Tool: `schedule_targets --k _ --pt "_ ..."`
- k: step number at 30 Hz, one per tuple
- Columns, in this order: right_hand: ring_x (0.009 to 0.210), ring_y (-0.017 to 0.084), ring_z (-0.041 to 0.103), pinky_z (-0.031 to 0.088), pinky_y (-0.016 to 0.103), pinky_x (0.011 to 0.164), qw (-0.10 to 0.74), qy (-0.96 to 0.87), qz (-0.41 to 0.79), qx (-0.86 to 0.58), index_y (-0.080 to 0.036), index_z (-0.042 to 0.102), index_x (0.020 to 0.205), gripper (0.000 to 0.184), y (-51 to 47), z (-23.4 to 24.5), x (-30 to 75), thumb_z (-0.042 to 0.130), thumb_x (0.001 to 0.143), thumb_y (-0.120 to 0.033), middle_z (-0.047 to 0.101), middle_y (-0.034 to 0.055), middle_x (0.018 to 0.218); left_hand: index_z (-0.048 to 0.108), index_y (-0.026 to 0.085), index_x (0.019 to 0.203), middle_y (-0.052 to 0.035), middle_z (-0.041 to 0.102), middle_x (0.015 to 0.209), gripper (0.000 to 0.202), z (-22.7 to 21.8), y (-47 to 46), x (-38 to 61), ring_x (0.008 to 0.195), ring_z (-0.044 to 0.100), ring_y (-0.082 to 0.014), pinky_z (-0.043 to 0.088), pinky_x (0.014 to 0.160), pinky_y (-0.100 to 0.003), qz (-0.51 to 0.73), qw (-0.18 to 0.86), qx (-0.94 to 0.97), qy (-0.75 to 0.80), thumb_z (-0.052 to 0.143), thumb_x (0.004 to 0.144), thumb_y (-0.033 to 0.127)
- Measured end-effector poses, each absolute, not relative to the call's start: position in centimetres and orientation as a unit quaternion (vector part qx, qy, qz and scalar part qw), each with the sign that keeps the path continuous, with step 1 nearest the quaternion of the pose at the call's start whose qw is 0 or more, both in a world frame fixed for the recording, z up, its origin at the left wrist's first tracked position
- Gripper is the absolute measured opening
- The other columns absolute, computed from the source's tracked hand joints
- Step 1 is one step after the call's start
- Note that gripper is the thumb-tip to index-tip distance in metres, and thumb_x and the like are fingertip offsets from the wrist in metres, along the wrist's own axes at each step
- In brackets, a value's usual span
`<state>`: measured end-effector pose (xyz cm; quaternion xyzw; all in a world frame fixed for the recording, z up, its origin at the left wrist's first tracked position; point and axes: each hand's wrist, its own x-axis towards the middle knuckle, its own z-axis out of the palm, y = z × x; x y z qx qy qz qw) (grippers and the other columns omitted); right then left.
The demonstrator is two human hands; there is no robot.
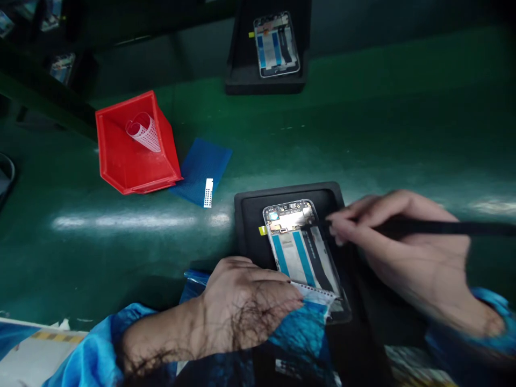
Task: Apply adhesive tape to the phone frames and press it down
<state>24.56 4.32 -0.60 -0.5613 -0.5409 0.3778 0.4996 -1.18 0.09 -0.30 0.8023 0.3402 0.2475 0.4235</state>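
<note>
An opened phone (288,242) lies in a black tray (250,215), its circuit board and two blue adhesive strips exposed. My right hand (395,242) pinches black tweezers (435,227), their tip at the right edge of the phone's circuit board. Over the phone's lower end, my left hand (245,301) is closed on a blue backing sheet (302,328). A white dotted strip (314,293) runs along this sheet's upper edge, across the phone. My left fingertips are partly hidden.
A red bin (133,166) with a rolled white dotted sheet (145,133) stands at the left. Beside it lies a blue sheet (205,161) bearing a white dotted label (208,192). Farther back, another black tray (264,86) holds a second opened phone (277,45).
</note>
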Motion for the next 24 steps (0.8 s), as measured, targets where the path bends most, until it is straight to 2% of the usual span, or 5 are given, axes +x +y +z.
schedule_targets --k 4,11,19,24 --pt "0.068 0.022 0.085 0.07 0.034 0.067 0.52 -0.525 0.368 -0.565 -0.031 0.07 0.069 0.027 6.3 -1.9 24.5 0.094 0.077 -0.021 0.075 -0.0071 0.058 0.082 0.029 0.109 0.005 0.097 0.107 0.013 -0.1 0.2 -1.2 0.077 0.09 -0.0142 0.067 0.078 -0.033 0.246 0.428 0.797 0.347 0.07 0.114 0.029" --pt "0.071 0.021 0.086 0.07 0.035 0.07 0.52 -0.515 0.344 -0.588 -0.029 0.071 0.071 0.025 6.0 -1.8 23.8 0.093 0.078 -0.02 0.079 -0.0065 0.067 0.082 0.024 0.104 0.0031 0.097 0.1 0.014 0.1 0.5 -1.0 0.075 0.09 -0.014 0.064 0.072 -0.03 0.265 0.414 0.803 0.336 0.071 0.113 0.025" --pt "0.072 0.024 0.086 0.072 0.04 0.07 0.515 -0.526 0.323 -0.595 -0.031 0.072 0.072 0.025 5.9 -2.1 23.8 0.093 0.078 -0.021 0.082 -0.0046 0.072 0.082 0.028 0.104 0.0032 0.097 0.101 0.015 -0.6 -0.1 -1.0 0.073 0.09 -0.0159 0.067 0.073 -0.033 0.272 0.411 0.8 0.343 0.07 0.114 0.029" --pt "0.073 0.023 0.086 0.072 0.039 0.071 0.513 -0.543 0.313 -0.586 -0.031 0.072 0.072 0.025 5.7 -2.3 23.7 0.092 0.08 -0.019 0.084 -0.0038 0.075 0.08 0.026 0.103 0.004 0.097 0.099 0.013 -0.6 0.1 -0.9 0.072 0.089 -0.0145 0.064 0.069 -0.032 0.282 0.405 0.801 0.34 0.072 0.113 0.027"
